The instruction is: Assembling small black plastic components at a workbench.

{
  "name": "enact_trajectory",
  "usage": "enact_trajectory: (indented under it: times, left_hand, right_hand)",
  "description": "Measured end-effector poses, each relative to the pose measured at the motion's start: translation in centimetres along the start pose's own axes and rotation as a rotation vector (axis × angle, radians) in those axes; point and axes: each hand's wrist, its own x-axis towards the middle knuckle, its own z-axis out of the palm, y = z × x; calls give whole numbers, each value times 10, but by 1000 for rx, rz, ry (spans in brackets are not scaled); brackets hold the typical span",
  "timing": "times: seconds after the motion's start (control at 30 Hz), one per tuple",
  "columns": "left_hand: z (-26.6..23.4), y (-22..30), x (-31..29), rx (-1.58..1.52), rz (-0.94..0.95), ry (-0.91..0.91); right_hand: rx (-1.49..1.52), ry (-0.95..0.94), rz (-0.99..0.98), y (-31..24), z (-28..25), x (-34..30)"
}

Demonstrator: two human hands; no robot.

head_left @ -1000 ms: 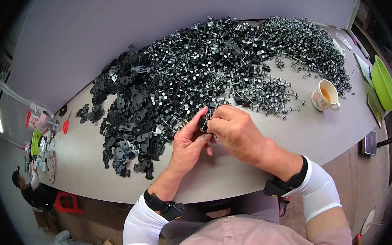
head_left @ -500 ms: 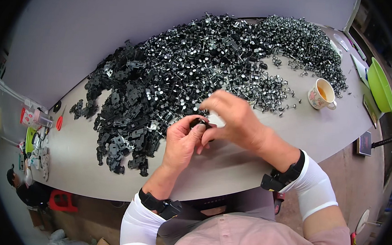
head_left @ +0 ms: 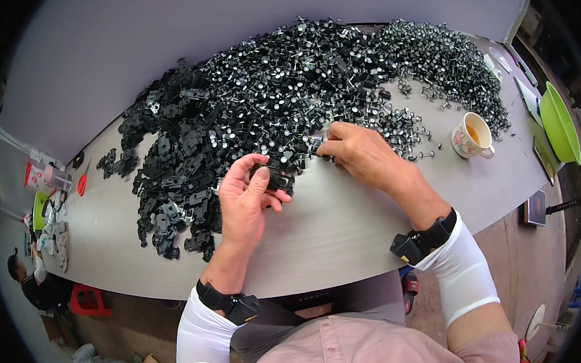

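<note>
My left hand [head_left: 246,195] is closed round a black plastic toy-car chassis [head_left: 280,180], its thumb pressed on the near end and its fingers underneath. My right hand [head_left: 362,154] reaches down to the near edge of a heap of small wheel axles [head_left: 261,110], short metal rods with a dark wheel at each end. Its thumb and forefinger are pinched together among the pieces; what lies between them is too small to tell. Left of the axles spreads a pile of more black chassis [head_left: 182,165].
A patterned cup [head_left: 464,144] of brown drink stands right of the heap. Beyond it, a green basin [head_left: 560,125] sits at the table's right edge. Red scissors [head_left: 82,183] lie at the far left. Another person [head_left: 34,285] sits beyond the table's left end, near a red stool [head_left: 90,300].
My hands have come apart. The left has drawn slightly left with the chassis, now in plainer sight; the right has left it and lowered to the axle heap, its fingers now together.
</note>
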Motion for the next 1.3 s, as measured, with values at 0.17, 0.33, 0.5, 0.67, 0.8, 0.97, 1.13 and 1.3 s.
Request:
enact_trajectory:
  times: [0.17,0.33,0.5,0.67,0.8,0.97,1.13,1.3]
  left_hand:
    - [-11,11,2,57,87,121]
    - [-1,7,7,96,142,171]
    - [2,1,-8,92,-33,-147]
    - [8,-9,-7,102,-130,-287]
    - [9,-9,-5,144,-144,-288]
    - [7,-15,-2,110,-187,-318]
    - [5,-15,-1,81,-167,-342]
    - [5,-17,-1,-5,-218,-287]
  right_hand:
    - [167,66,-14,-15,0,4]
    - [236,-121,-111,-34,10,-5]
    - [-138,-107,275,-1,-56,-23]
    - [-301,-185,476,-3,-51,-49]
    - [-231,1,349,6,-25,-61]
    - [-63,5,284,-11,-9,-48]
    - [47,-125,226,-9,-17,-48]
    - [-58,-107,256,-13,-20,-45]
